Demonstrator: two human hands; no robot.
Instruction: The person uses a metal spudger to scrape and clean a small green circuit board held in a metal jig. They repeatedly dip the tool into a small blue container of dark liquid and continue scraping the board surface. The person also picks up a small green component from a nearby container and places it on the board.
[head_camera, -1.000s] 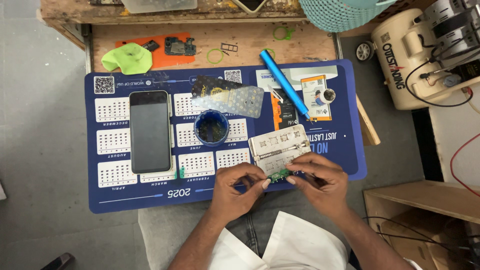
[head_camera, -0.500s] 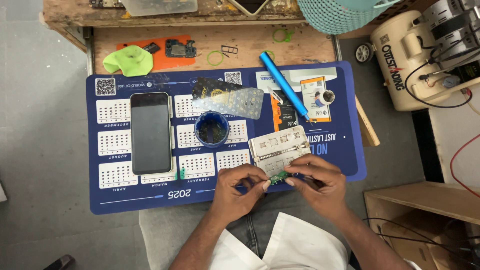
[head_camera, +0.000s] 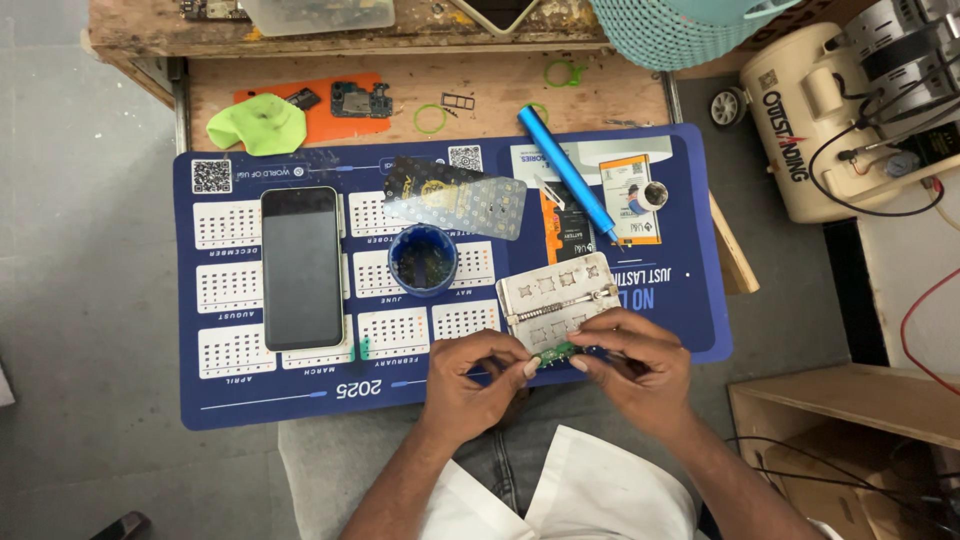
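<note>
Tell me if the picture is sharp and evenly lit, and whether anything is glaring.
Head view: even, soft light, sharp throughout; a faint sheen on the dark phone screen; the small green board between left hand and right hand is too tiny for detail.

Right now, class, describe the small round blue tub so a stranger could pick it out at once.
Find the dark blue desk mat printed with calendar grids. Near its middle, right of the black phone and up-left of the grey metal holder plate, sits the small blue tub. It is the only round, open container on the mat.
</note>
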